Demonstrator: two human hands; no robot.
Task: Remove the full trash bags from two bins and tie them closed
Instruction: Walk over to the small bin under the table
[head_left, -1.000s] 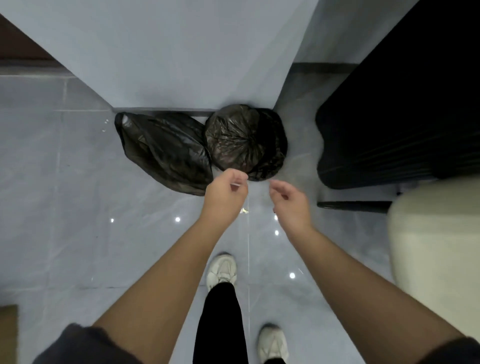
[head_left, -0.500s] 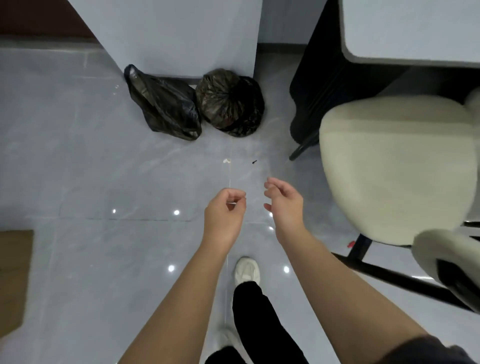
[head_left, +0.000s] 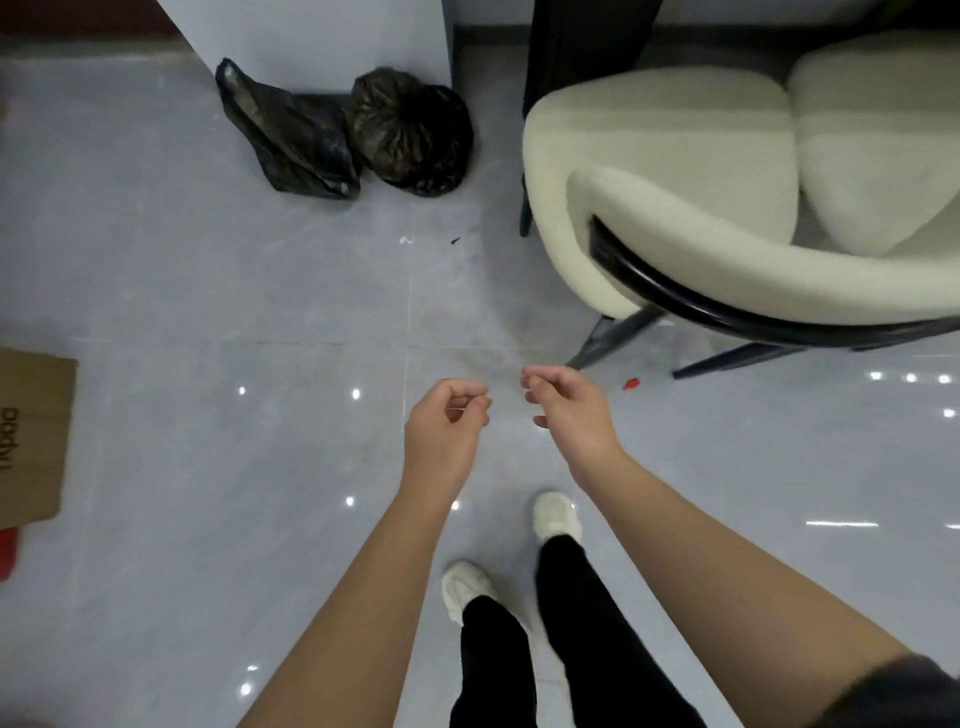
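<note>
Two black trash bags lie on the grey tiled floor against a pale wall corner at the top of the view. The left bag (head_left: 291, 140) is flat and elongated; the right bag (head_left: 415, 135) is round with its top gathered closed. Both hands hover over the floor well short of the bags. My left hand (head_left: 444, 431) has its fingers loosely curled and holds nothing. My right hand (head_left: 569, 410) is the same, fingers loosely curled and empty.
A cream upholstered chair (head_left: 675, 208) with black legs stands at the right. A brown cardboard box (head_left: 31, 436) lies at the left edge. Small debris (head_left: 406, 240) and a red scrap (head_left: 631, 384) dot the floor. My feet in white shoes (head_left: 556, 514) are below.
I have stepped back from the bags, which now sit farther away at the top of the view. The chair and cardboard box have come into view. Both hands stay empty.
</note>
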